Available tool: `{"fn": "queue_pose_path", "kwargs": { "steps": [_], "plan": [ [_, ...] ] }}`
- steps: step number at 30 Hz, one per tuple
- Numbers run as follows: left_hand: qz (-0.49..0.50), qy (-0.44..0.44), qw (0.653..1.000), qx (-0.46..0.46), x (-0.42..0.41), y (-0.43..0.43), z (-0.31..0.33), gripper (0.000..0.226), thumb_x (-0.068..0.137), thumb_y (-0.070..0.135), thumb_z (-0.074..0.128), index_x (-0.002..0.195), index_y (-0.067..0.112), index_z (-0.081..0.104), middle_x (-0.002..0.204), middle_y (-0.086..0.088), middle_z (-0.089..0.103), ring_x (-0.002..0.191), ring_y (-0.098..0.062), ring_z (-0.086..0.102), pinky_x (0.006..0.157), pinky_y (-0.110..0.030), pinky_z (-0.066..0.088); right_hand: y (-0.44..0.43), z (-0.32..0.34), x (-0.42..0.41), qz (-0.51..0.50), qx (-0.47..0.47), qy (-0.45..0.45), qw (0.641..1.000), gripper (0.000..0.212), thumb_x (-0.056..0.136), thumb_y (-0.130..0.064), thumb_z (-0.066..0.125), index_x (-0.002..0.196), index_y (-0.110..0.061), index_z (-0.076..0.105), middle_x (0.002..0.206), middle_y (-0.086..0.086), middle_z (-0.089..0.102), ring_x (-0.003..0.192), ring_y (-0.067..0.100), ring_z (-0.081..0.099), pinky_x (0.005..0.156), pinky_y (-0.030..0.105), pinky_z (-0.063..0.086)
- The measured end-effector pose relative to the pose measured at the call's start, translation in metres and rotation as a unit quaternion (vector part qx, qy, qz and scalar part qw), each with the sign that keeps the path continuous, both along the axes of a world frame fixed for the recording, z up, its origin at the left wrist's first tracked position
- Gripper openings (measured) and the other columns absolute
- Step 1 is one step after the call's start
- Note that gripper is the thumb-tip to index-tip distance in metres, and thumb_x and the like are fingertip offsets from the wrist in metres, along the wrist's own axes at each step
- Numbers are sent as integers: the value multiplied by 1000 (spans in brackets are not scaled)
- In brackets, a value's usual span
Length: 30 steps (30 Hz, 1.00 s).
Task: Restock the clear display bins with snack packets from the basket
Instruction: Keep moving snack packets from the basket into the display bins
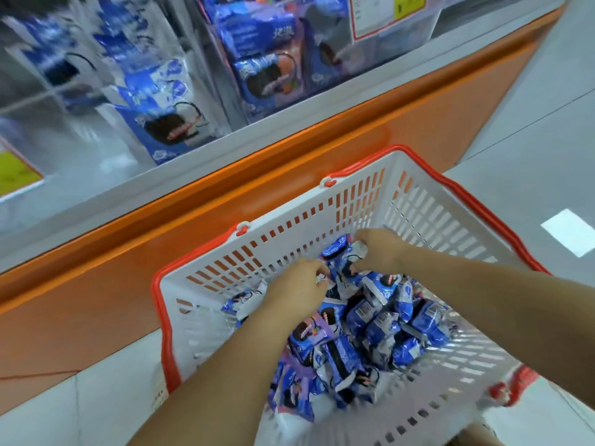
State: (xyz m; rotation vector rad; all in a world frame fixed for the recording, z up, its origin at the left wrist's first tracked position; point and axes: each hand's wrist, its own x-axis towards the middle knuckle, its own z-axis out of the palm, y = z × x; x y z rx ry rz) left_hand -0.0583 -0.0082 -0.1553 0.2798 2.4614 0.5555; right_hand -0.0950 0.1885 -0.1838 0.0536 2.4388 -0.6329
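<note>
White slatted plastic with a red rim: basket [428, 214] set on the tiled floor [531, 130], hard against the orange base [289, 175] of the display stand, presumably parked there so that each lift to the bins stays short. Heaped inside, toward the middle and the near right of the basket, blue-and-white snack packets [370, 323], a few purple ones among them, lying every way up. Both bare arms reaching down over the near rim. Left hand [297, 289] curled, fingers closed on the edge of a packet near the far-left wall of the basket. Right hand [378, 251] likewise closed, pinching the top of one blue packet [339, 255] that stands up against the far wall; whether each hand has one packet or several, impossible to tell from the blur. Probably gathering a handful with both hands at once, to carry more per trip.

Above, behind clear walls, display bins [180, 101] already part-filled: blue packets upright in the left compartment, purple-tinged ones [270, 75] in the compartment to the right, which suggests sorting by flavour when dropping them in. Red-framed price label [383, 17] on the upper right bin front, yellow one [16, 175] at the left edge. Much stock left in the basket, so restocking looks far from done.
</note>
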Motion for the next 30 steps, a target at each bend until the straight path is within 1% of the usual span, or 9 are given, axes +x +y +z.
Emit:
{"fn": "queue_pose_path", "kwargs": {
  "steps": [4,6,9,12,17,21,26,28,30],
  "plan": [
    [64,35,994,75,-4,-4,36,40,99,30,54,138,25,49,141,-1,47,117,-20,55,99,-35,45,-8,52,7,32,-93,-25,995,72,81,-29,79,140,-11,42,140,11,50,123,33,54,102,47,47],
    [164,2,972,169,-5,-7,62,42,100,32,53,140,24,46,139,1,49,112,-17,56,94,-34,47,-13,88,11,42,-136,-10,990,67,80,-31,80,136,-14,47,137,8,51,122,31,55,101,49,48],
    [320,-40,891,319,0,-9,105,31,101,43,46,126,27,55,126,3,59,99,-11,59,91,-39,51,-23,147,16,18,-223,30,974,49,79,-19,80,120,-6,56,115,14,64,97,25,68,88,50,56],
    [413,-86,777,467,8,-8,146,36,99,49,48,122,24,58,123,0,63,105,-21,63,85,-41,55,-34,208,22,-6,-294,84,952,27,82,-3,75,104,0,59,94,18,68,74,17,69,69,32,59],
    [429,-69,673,598,16,-20,211,48,94,46,59,130,14,58,132,-10,61,109,-29,66,67,-35,58,-57,285,28,-25,-344,199,917,29,80,-7,78,99,-7,56,84,8,68,77,18,65,80,35,55],
    [390,17,688,613,23,-43,254,28,97,35,58,114,14,65,119,-15,67,107,-30,67,71,-34,57,-76,314,21,-49,-399,239,884,40,71,-23,86,99,-18,58,97,7,69,92,26,70,89,42,56],
    [365,111,717,584,18,-82,297,27,98,32,57,116,13,64,116,-14,68,106,-28,66,77,-35,58,-110,343,9,-37,-469,258,844,15,84,-30,76,92,-22,67,91,7,72,83,21,67,79,46,56],
    [341,172,747,545,11,-96,310,23,99,28,57,116,15,64,117,-15,68,105,-27,65,82,-39,59,-122,353,2,-31,-465,283,838,16,84,-32,76,91,-20,69,88,6,72,75,16,62,76,41,53],
    [304,264,790,461,2,-112,322,17,98,26,59,114,24,64,113,-5,70,100,-16,66,82,-30,57,-131,359,-9,-24,-453,313,835,15,84,-30,75,91,-17,70,84,-1,73,69,4,62,70,26,51]
  ]
}}
